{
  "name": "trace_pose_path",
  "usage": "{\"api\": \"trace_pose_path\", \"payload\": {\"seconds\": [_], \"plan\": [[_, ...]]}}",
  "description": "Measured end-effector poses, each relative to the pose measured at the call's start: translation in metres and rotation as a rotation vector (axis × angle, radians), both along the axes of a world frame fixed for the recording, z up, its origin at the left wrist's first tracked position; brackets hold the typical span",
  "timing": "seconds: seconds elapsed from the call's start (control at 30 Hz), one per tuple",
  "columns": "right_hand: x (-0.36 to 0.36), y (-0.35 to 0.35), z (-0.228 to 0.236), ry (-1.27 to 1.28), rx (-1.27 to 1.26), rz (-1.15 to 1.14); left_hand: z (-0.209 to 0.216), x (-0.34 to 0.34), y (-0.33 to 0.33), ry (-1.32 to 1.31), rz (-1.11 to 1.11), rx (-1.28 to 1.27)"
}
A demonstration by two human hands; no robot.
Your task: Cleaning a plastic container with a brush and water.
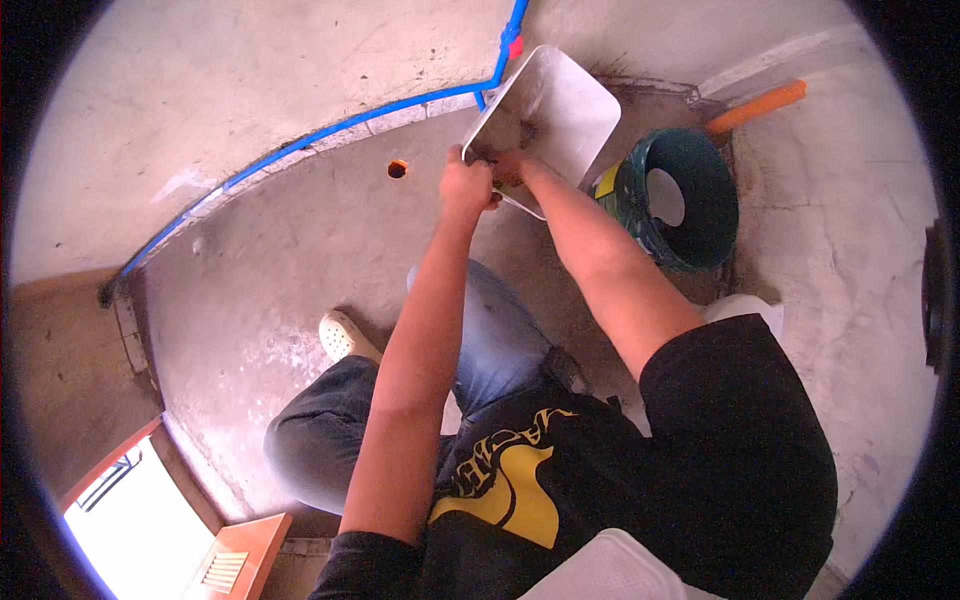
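Note:
A white rectangular basin [572, 115] with rounded corners is tilted up over the floor near the far wall, its inside smeared with grey-brown dirt. My left hand [468, 185] is closed round the basin's near left rim. Inside the basin, low by that same rim, is my right hand [512, 168], its fingers curled in. Dark stuff lies about the fingertips, and whatever they pinch is hidden. Right beside the basin stands a dark green bucket [715, 190] with a pale round patch showing inside it.
A blue pipe [360, 112] runs along the wall's foot and turns upward behind the basin. In the concrete floor [250, 260] is a round orange-lined hole [397, 170]. An orange pipe [765, 105] juts beyond the bucket. A door [240, 560] stands ajar at lower left.

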State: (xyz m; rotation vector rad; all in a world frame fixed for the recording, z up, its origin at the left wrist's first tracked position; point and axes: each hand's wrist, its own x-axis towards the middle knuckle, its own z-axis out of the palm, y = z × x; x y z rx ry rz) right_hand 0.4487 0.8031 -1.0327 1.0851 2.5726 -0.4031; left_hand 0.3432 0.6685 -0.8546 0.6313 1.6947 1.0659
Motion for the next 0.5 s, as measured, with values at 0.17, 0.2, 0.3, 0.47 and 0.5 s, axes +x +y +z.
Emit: {"api": "trace_pose_path", "payload": {"seconds": [0.17, 0.2, 0.3, 0.47, 0.5], "plan": [[0.005, -0.004, 0.096, -0.346, 0.028, -0.101, 0.004, -0.007, -0.021, 0.01, 0.073, -0.04], [0.018, 0.012, 0.096, -0.366, 0.087, -0.101, 0.005, 0.002, -0.018, -0.007, 0.029, -0.045], [0.037, 0.024, 0.083, -0.295, 0.198, -0.149, -0.001, 0.029, -0.014, 0.157, -0.044, -0.062], [0.054, 0.003, 0.057, -0.249, 0.113, -0.267, -0.005, 0.048, -0.009, 0.37, -0.032, 0.052], [0.053, 0.003, 0.061, -0.252, 0.111, -0.265, -0.005, 0.039, -0.004, 0.386, -0.087, 0.041]]}}
